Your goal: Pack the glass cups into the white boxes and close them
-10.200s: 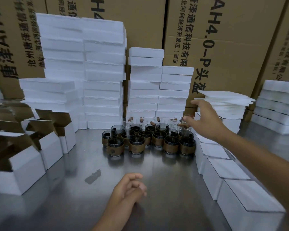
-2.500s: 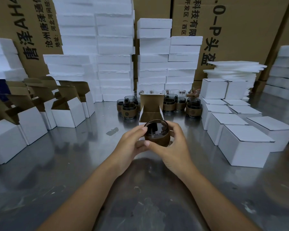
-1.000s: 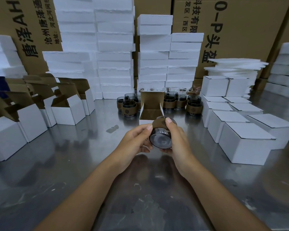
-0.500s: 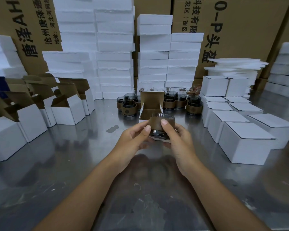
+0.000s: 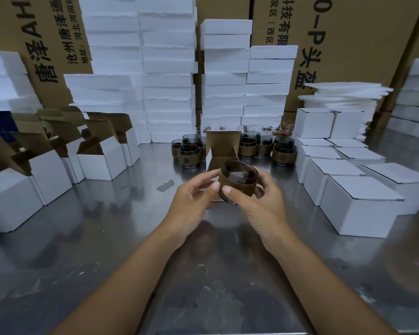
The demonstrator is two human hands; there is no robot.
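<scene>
A smoky glass cup with a brown sleeve (image 5: 238,183) is held upright just above the steel table (image 5: 107,238) at the centre. My left hand (image 5: 194,201) pinches its left side with fingertips and thumb. My right hand (image 5: 261,204) grips it from the right and front. Directly behind the cup stands an open white box (image 5: 221,153) with its brown-lined lid flap up. Several more sleeved glass cups (image 5: 283,152) stand in a cluster behind that box.
Several open white boxes (image 5: 99,155) line the left side. Closed white boxes (image 5: 358,209) sit in rows at the right. Stacks of white foam blocks (image 5: 167,76) and large brown cartons (image 5: 348,32) wall off the back.
The cup, tilted with its base toward me a second ago, has been turned upright between both hands and now sits slightly higher, in front of the open box.
</scene>
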